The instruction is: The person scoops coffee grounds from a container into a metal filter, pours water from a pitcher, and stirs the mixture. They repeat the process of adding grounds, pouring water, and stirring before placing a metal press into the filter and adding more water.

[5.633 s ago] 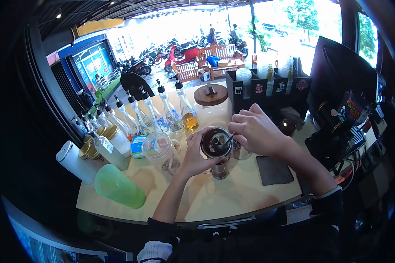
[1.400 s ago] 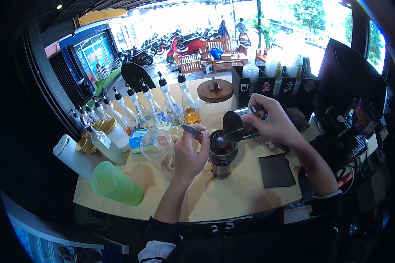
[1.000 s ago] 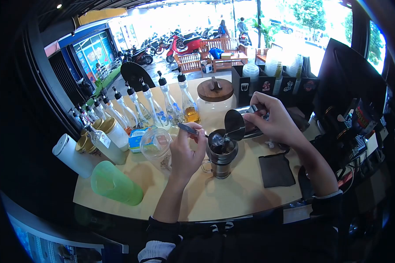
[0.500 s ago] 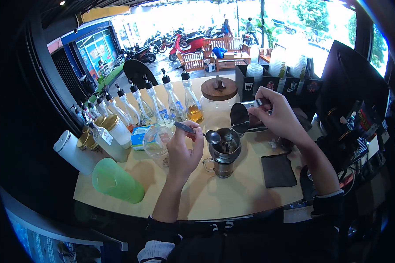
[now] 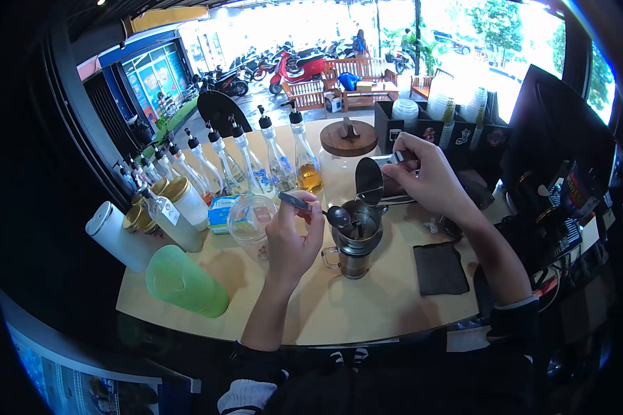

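Note:
My left hand [image 5: 294,235] is closed on the handle of a dark metal spoon [image 5: 339,218], whose bowl hangs at the left rim of a metal cup-shaped filter [image 5: 362,232]. That filter rests on top of a glass mug [image 5: 353,265]. Something dark stands inside the filter, too small to make out. My right hand [image 5: 429,176] grips a metal handle behind and to the right of the filter. A dark round disc [image 5: 369,181] stands tilted above the filter's back rim, in front of my right fingers. Whether it joins the handle cannot be made out.
Syrup bottles with pumps [image 5: 278,166] line the back left. A wooden-lidded jar [image 5: 349,138] stands behind the filter. A green cup [image 5: 187,282], a clear plastic cup [image 5: 252,218] and white jars are at left; a dark cloth [image 5: 441,270] lies right.
My right hand and the dark disc have shifted slightly left and up. The spoon stays at the filter's rim, with its bowl turned slightly.

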`<state>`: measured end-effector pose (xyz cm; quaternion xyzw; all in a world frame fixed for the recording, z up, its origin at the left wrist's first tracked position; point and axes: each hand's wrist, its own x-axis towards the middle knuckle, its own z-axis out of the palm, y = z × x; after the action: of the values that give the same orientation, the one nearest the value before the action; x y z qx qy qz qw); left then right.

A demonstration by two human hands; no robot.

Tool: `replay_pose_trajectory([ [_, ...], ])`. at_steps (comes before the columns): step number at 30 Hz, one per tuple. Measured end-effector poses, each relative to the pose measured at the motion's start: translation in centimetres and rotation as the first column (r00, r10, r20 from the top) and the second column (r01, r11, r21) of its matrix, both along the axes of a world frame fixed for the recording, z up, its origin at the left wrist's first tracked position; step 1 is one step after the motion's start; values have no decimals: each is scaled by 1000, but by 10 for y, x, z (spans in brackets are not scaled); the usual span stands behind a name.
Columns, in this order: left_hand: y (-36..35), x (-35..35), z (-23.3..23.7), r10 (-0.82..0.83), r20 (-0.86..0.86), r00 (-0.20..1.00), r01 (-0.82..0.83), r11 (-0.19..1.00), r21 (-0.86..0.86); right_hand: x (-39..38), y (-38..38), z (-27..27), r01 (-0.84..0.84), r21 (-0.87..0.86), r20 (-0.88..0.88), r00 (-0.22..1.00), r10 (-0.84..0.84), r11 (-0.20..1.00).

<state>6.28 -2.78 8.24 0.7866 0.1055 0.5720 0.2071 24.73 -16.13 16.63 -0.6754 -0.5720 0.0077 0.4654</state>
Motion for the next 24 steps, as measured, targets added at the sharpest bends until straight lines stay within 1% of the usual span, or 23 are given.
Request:
replay_pose_trajectory([
  [2,-2,-1,1,2,-2,1000,-2,1000,1,-3,0,1,-27,1,-39,999,27,1000],
  [3,-3,-2,2,-4,-16,1000,4,999,-39,-3,0,0,-28,1,-39,999,28,1000],
  [4,-4,-2,2,-11,-29,1000,9,997,-79,-3,0,0,-25,-8,-15,1000,25,1000],
  [9,-6,-2,1,-2,-40,999,-2,997,-77,-7,-6,2,-10,-38,66,998,13,999],
  [11,-6,-2,1,-3,-40,999,0,997,-76,-12,-10,3,-66,-30,-62,996,64,997],
  [14,-6,-1,1,-8,-44,999,5,997,-72,-13,-14,4,-78,-36,-102,992,74,996],
  [18,-7,-1,1,-11,-40,999,8,997,-77,-12,-21,2,-64,-52,-117,991,57,997],
  [20,-8,0,0,-17,-38,999,14,997,-82,-10,-22,-1,-43,16,-147,988,45,999],
  [21,-8,0,0,-19,-37,999,15,996,-82,-9,-23,-1,-42,16,-146,988,44,999],
  [24,-9,1,1,-24,-35,999,21,996,-89,-5,-24,-2,-1,8,-93,996,2,1000],
])
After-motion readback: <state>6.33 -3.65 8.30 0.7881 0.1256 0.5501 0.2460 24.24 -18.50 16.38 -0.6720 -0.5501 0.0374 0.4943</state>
